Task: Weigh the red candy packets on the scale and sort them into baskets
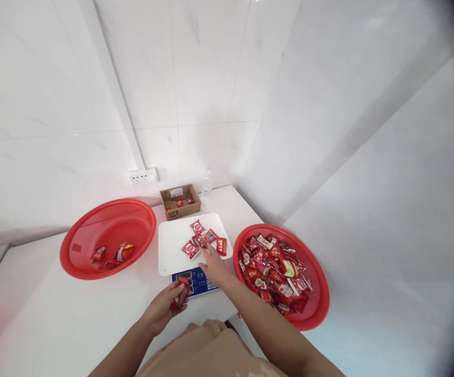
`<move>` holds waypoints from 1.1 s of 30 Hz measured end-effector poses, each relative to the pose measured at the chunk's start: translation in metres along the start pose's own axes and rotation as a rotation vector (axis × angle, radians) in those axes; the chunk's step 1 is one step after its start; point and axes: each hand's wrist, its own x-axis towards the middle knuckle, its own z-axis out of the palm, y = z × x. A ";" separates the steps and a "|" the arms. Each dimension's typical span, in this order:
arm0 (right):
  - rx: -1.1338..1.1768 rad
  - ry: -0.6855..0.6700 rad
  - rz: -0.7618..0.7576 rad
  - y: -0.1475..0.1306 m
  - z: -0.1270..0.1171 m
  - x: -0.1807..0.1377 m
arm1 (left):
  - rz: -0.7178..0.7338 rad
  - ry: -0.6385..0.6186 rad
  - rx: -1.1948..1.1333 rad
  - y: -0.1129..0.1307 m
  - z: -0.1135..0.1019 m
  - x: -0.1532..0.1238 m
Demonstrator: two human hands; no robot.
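Observation:
My left hand (165, 306) is closed around red snack packets (180, 297) in front of the scale, low over the table. On the white tray (172, 233) of a blue digital scale (201, 287) lie several red packets (190, 248). Over the tray's front right part reaches my right hand (214, 267). Its thumb and fingers are apart, and the fingertips are at a dark red packet in the middle of the group. A red-and-white packet (221, 246) lies just right of those fingers.
To the right, a red basket (321, 293) is heaped with red snack packets. Another red basket (93, 217) at left holds a few. Behind the tray stand a cardboard box (183, 211) with packets inside and a clear bottle (207, 183). A socket (143, 176) is on the wall.

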 end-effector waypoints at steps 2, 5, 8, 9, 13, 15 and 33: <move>-0.074 0.023 -0.102 -0.010 0.002 0.002 | -0.003 0.003 0.003 0.001 0.001 -0.001; -0.141 -0.042 -0.226 -0.021 0.004 0.004 | -0.005 0.006 0.006 0.001 0.001 -0.001; -0.147 -0.118 -0.212 -0.021 0.002 0.006 | 0.003 0.007 0.002 0.000 0.001 -0.001; -0.144 -0.122 -0.192 -0.018 0.000 0.006 | 0.006 0.007 -0.001 0.000 0.001 -0.001; -0.117 -0.060 -0.121 0.001 -0.012 0.001 | 0.021 0.003 -0.009 -0.002 -0.002 -0.001; -0.056 0.002 -0.093 0.008 -0.018 -0.005 | 0.026 0.000 -0.006 -0.002 -0.003 0.000; 1.369 -0.282 0.350 -0.029 0.020 -0.082 | -0.145 -0.223 -0.151 -0.023 0.049 0.003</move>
